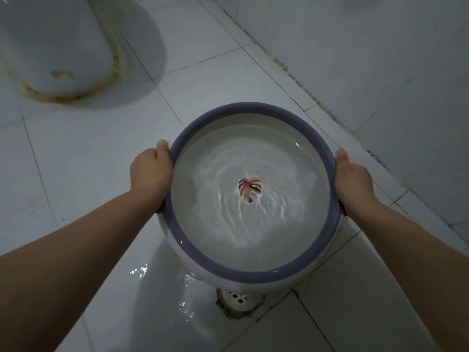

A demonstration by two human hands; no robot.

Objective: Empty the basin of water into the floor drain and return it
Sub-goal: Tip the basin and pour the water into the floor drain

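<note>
A round white basin (250,273) with a purple rim is held over a white tiled floor (76,153), seen from above. It is gripped on opposite sides by two bare hands: the left hand (149,174) is wrapped around the left edge of the rim, thumb laid on top, and the right hand (354,182) is closed on the right edge in the same way. The fingers of both hands are hidden under the rim. Rippling water (253,212) is held inside, and a red leaf pattern (250,189) is seen through it at the bottom. The floor drain (238,298), with a white grate, lies directly below the near edge of the basin and is partly covered by it. Wet, shining tiles are seen beside the drain on the left. At the upper left, the base of a white toilet (55,47) with a stained joint is cut off by the frame. A tiled wall (380,47) runs along the upper right. The lighting is dim.
</note>
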